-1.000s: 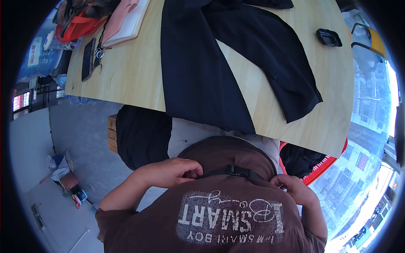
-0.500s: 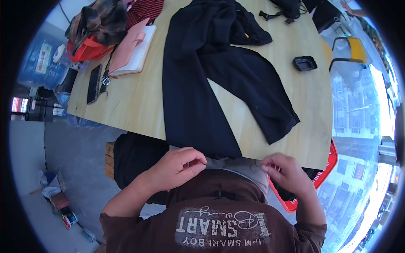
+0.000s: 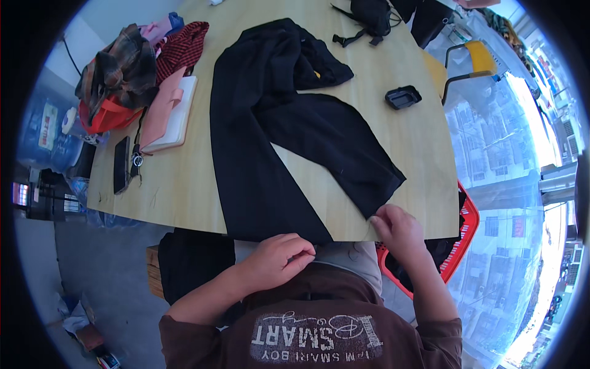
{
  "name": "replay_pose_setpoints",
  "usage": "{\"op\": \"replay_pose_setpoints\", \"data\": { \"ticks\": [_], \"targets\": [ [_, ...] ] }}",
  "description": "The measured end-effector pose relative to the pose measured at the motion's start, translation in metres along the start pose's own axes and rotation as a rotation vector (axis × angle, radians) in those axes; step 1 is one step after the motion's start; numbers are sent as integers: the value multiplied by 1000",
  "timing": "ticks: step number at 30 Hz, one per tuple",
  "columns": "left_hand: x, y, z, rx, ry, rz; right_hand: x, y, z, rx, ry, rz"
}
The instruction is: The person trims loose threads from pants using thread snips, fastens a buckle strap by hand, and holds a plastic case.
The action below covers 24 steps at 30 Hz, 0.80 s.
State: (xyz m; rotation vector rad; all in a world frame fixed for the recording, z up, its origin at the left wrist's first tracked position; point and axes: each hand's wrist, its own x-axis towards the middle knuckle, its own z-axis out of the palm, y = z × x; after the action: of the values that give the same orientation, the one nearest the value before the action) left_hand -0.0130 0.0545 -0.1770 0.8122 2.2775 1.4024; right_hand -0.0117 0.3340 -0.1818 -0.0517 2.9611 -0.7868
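Note:
Black trousers lie spread on the pale wooden table, their legs fanned toward me. The longer left leg reaches the table's near edge; the other angles off to the right. My right hand is closed in a pinch at the hem corner of that right leg, fingertips at or touching the cloth. Whatever lies between them is too small to make out. My left hand hovers over my lap just below the near edge, beside the left leg's hem. Its thumb and fingers are curled together, their contents hidden.
At the left sit a phone, keys, a pink notebook and a pile of plaid cloth. A small black tray and a black strapped bag are on the right. A red basket stands beside the table.
My right hand has moved up from my lap to the right trouser leg's hem. My left hand stays near the table edge. The whole view has shifted, so the table appears lower and further left.

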Motion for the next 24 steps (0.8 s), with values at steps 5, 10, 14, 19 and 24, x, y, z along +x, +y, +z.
{"op": "replay_pose_setpoints", "data": {
  "ticks": [5,10,14,19,24],
  "targets": [
    [2,5,-20,79,50,2,4,-14,-6,25,-55,-81],
    [2,3,-48,127,146,-97,27,-14,-30,131,19,-63],
    [24,3,-64,221,250,-7,74,-13,-48,207,60,-35],
    [77,-6,-65,375,357,239,176,-32,-49,113,99,-183],
    [93,-16,-51,426,342,315,282,-55,-5,33,164,-299]
  ]
}}
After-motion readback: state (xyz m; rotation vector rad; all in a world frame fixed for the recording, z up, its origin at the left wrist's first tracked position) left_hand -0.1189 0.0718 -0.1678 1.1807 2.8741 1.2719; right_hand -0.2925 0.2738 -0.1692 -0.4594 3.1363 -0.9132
